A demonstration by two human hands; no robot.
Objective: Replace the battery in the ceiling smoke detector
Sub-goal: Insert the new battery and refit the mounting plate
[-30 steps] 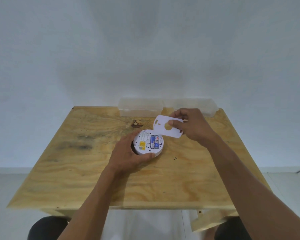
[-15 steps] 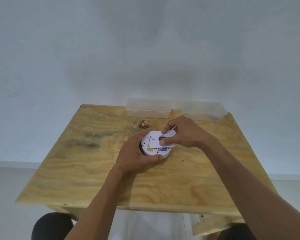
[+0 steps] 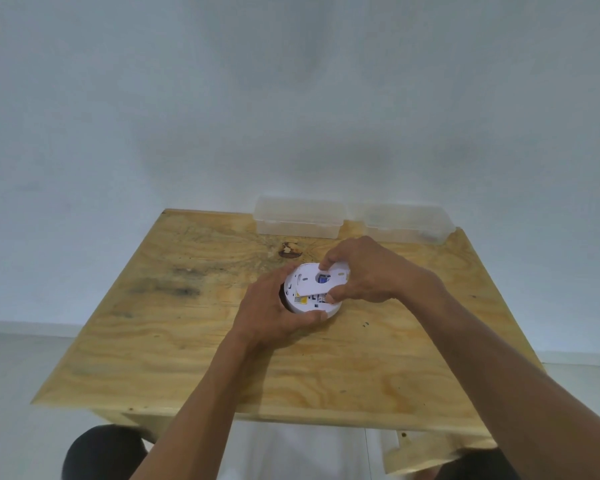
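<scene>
A round white smoke detector point(image 3: 314, 307) lies back-up on the wooden table point(image 3: 174, 327). My left hand point(image 3: 274, 315) wraps its left and front rim. My right hand point(image 3: 361, 275) pinches the flat white back plate point(image 3: 309, 280) and holds it tilted over the detector's back. Through the plate's round hole a blue battery point(image 3: 322, 279) shows. A yellow label point(image 3: 301, 299) peeks out under the plate's front edge.
Two clear plastic boxes stand at the table's far edge, one at the middle point(image 3: 299, 220) and one to the right point(image 3: 409, 223). A dark knot point(image 3: 290, 250) marks the wood behind the detector. A white wall rises behind the table.
My right hand brought the back plate down from the right and laid it over the detector's open back, covering most of the batteries. My left hand kept its hold on the detector.
</scene>
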